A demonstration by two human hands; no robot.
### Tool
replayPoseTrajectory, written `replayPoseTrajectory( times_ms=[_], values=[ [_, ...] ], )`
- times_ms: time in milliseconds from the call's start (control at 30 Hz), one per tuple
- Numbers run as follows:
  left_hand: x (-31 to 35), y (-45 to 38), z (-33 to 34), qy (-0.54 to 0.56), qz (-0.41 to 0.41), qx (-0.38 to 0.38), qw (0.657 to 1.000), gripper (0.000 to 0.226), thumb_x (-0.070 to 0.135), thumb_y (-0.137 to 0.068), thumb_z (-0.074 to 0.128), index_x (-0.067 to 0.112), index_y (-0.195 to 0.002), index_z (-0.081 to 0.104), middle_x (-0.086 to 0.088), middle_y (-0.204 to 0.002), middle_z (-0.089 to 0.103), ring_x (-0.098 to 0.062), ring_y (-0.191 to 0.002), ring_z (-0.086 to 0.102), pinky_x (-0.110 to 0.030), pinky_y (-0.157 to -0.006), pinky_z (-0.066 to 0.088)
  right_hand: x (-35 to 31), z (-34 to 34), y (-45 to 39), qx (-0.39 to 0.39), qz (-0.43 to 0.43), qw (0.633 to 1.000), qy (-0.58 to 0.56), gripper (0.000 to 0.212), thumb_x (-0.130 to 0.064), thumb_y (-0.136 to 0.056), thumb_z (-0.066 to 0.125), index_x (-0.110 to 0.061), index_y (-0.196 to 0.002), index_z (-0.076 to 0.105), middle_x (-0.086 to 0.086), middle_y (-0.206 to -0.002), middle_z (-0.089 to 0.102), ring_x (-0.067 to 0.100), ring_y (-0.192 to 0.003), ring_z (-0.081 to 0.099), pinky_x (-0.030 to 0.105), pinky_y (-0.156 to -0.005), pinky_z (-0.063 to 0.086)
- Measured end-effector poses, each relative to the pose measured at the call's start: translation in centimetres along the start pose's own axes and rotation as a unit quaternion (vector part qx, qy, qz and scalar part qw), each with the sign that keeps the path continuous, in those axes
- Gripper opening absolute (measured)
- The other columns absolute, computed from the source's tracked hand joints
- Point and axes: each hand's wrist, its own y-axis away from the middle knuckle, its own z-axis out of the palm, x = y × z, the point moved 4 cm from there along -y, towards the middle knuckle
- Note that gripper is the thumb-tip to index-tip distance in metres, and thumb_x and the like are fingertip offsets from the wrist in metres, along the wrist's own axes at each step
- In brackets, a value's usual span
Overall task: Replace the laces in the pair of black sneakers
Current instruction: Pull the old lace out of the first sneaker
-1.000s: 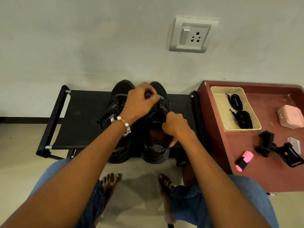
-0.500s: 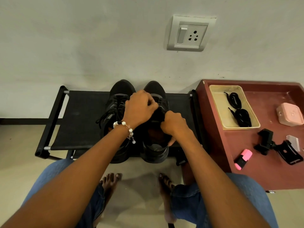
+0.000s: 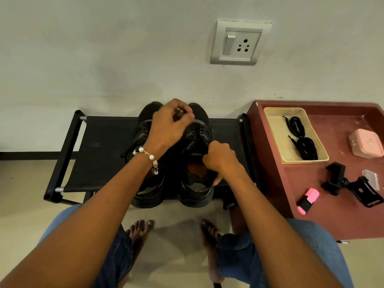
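Two black sneakers are seen side by side on a black fabric rack (image 3: pixel 99 154), toes toward the wall, heels at the rack's near edge. The right sneaker (image 3: pixel 196 183) is matte black with a dark mesh upper, a brownish insole visible in its opening, and black lacing across the tongue; the left sneaker (image 3: pixel 145 190) is largely covered by a forearm, and loose loops of its lace (image 3: pixel 129 149) are seen hanging off its outer side onto the rack. The left hand (image 3: pixel 168 127), a beaded bracelet (image 3: pixel 148 157) at its wrist, is held over the toe end of the pair with fingers curled; something dark is pinched at the fingertips, apparently a lace of the right sneaker, though this cannot be told for certain. The right hand (image 3: pixel 220 157) is closed around the collar of the right sneaker. Beside the rack's right end a red-brown table (image 3: pixel 311 221) is seen, on which one beige tray (image 3: pixel 276 138) is set, holding two coiled black laces (image 3: pixel 305 146). Beyond the tray, farther from the rack, one pink case (image 3: pixel 365 143), one black clamp mount (image 3: pixel 351 183) and one pink highlighter (image 3: pixel 307 200) are laid.
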Motion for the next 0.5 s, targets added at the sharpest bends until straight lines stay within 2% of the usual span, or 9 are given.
replayPoseTrajectory(
  times_ms=[33, 100, 200, 333, 433, 500],
  values=[
    [0.2, 0.3, 0.6, -0.100, 0.065, -0.036, 0.992, 0.004, 0.017, -0.087, 0.066, 0.016, -0.091, 0.067, 0.013, -0.073, 0.061, 0.001, -0.065, 0.055, -0.019, -0.070, 0.050, 0.0, 0.0, -0.1, 0.003, -0.001, 1.000, 0.003, 0.009, -0.016, -0.095, 0.052, -0.009, -0.098, 0.048, 0.015, -0.107, 0.057, 0.029, -0.082, 0.055, 0.031, -0.059, 0.040],
    [0.0, 1.0, 2.2, -0.268, 0.147, -0.104, 0.947, 0.013, 0.024, -0.089, 0.062, 0.018, -0.098, 0.069, 0.006, -0.089, 0.063, -0.010, -0.082, 0.060, -0.029, -0.077, 0.051, 0.1, 0.1, -0.2, 0.010, -0.005, 1.000, 0.005, 0.009, -0.017, -0.095, 0.052, -0.011, -0.095, 0.046, 0.015, -0.106, 0.059, 0.027, -0.079, 0.053, 0.029, -0.056, 0.038],
    [-0.6, 1.6, 3.3, -0.407, 0.152, -0.120, 0.893, 0.026, 0.033, -0.093, 0.055, 0.019, -0.110, 0.068, -0.004, -0.106, 0.055, -0.022, -0.095, 0.057, -0.028, -0.071, 0.041, 0.1, 0.3, -0.3, 0.018, -0.008, 1.000, 0.003, 0.017, -0.020, -0.096, 0.051, -0.007, -0.106, 0.053, 0.018, -0.113, 0.059, 0.034, -0.097, 0.060, 0.033, -0.067, 0.042],
    [-0.6, 2.0, 3.8, -0.466, 0.165, -0.084, 0.865, 0.026, 0.035, -0.094, 0.053, 0.018, -0.109, 0.067, -0.003, -0.110, 0.053, -0.023, -0.090, 0.059, -0.029, -0.064, 0.040, 0.3, 0.5, -0.4, 0.026, -0.007, 1.000, -0.009, 0.024, -0.021, -0.097, 0.050, -0.004, -0.114, 0.053, 0.018, -0.116, 0.058, 0.036, -0.104, 0.059, 0.034, -0.069, 0.042],
    [-0.7, 2.1, 3.8, -0.444, 0.144, -0.059, 0.882, 0.027, 0.034, -0.096, 0.048, 0.016, -0.107, 0.066, -0.003, -0.109, 0.054, -0.023, -0.087, 0.059, -0.028, -0.062, 0.037, 0.3, 0.7, -0.3, 0.028, -0.004, 0.999, -0.021, 0.022, -0.022, -0.097, 0.049, -0.005, -0.112, 0.053, 0.017, -0.114, 0.057, 0.035, -0.101, 0.060, 0.031, -0.062, 0.042],
    [-1.2, 1.8, 3.7, -0.403, 0.105, -0.060, 0.907, 0.027, 0.034, -0.095, 0.050, 0.014, -0.104, 0.066, -0.004, -0.105, 0.054, -0.023, -0.088, 0.057, -0.029, -0.064, 0.037, 0.4, 0.8, -0.2, 0.030, 0.002, 0.999, -0.032, 0.024, -0.023, -0.097, 0.049, -0.005, -0.113, 0.053, 0.017, -0.115, 0.058, 0.036, -0.103, 0.059, 0.034, -0.067, 0.043]
  ],
)
